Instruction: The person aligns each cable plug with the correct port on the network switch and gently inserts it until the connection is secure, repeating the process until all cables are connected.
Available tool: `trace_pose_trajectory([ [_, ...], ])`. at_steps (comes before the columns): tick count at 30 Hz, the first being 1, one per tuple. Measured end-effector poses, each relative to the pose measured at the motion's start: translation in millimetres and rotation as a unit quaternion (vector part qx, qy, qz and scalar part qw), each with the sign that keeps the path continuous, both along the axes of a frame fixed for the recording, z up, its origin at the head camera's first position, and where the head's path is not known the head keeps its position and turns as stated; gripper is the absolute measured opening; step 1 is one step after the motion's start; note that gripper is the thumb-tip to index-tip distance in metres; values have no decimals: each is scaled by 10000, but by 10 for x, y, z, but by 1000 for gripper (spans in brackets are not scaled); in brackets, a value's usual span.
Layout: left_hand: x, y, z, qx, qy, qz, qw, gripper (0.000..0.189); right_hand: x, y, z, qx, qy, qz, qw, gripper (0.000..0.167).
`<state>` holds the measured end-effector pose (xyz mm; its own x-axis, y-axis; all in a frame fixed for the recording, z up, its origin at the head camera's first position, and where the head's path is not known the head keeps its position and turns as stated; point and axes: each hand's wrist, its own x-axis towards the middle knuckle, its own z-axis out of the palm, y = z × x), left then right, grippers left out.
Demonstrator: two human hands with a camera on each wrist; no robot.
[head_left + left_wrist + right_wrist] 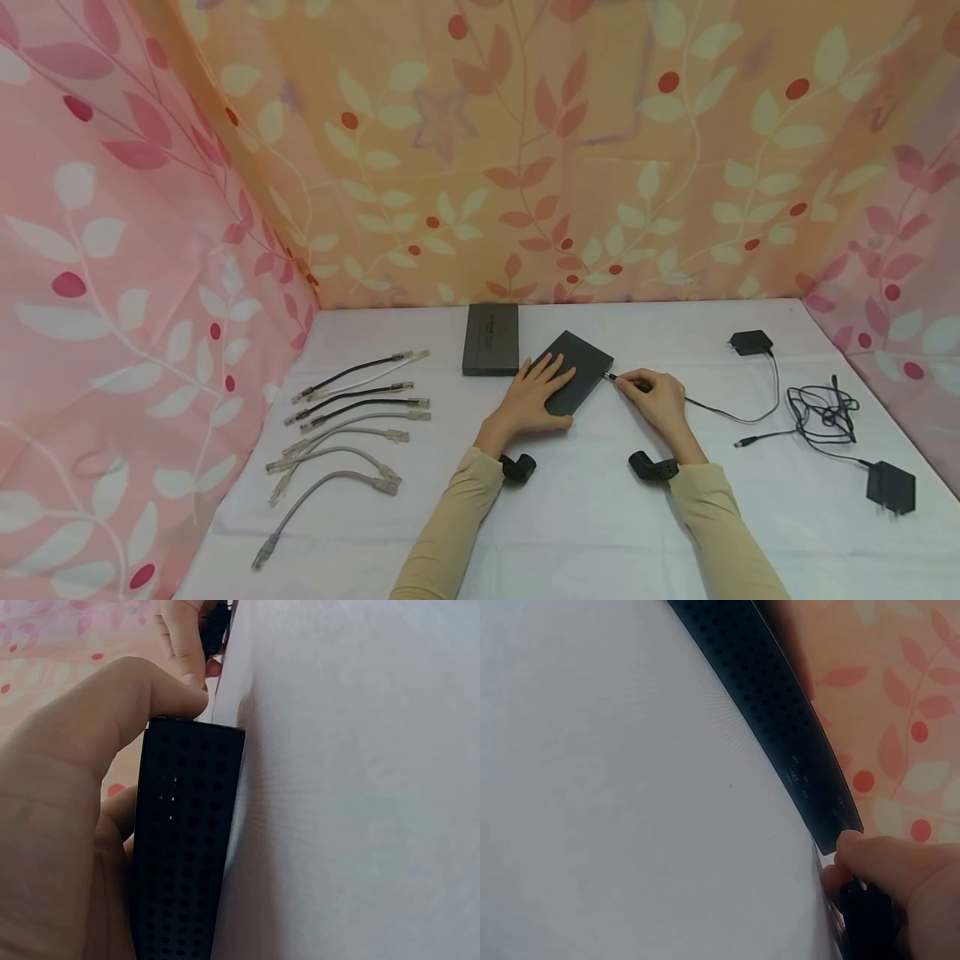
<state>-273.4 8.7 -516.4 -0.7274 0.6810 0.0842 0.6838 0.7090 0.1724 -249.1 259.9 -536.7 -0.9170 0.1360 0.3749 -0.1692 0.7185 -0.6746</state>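
Observation:
A flat dark network switch (588, 367) lies at an angle on the white table. My left hand (534, 402) rests on its top, fingers spread; in the left wrist view the thumb (161, 691) bends at a corner beside the perforated side (184, 847). At the switch's right edge, my right hand (660, 404) pinches the plug end (611, 377) of a black power cord (731, 414). The plug's tip is at the edge; whether it sits in a socket cannot be told. In the right wrist view, my right fingers (881, 859) are at the switch's end.
Behind stands a second dark box (491, 337). Several short network cables (352, 408) lie at left. At right are one power adapter (750, 342), joined to the held cord, and another adapter (891, 487) with a coiled cord (821, 417). Patterned curtains (480, 167) surround the table.

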Motion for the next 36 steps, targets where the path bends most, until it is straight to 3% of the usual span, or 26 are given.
trace_pose_trajectory([
  [16, -1, -3, 7, 41, -144, -30, 9999, 83, -15, -44, -8, 6, 203, -43, 9998, 16],
  [36, -8, 9, 52, 87, -266, -137, 9995, 81, -29, -127, 122, 5, -147, -58, 9999, 15],
])
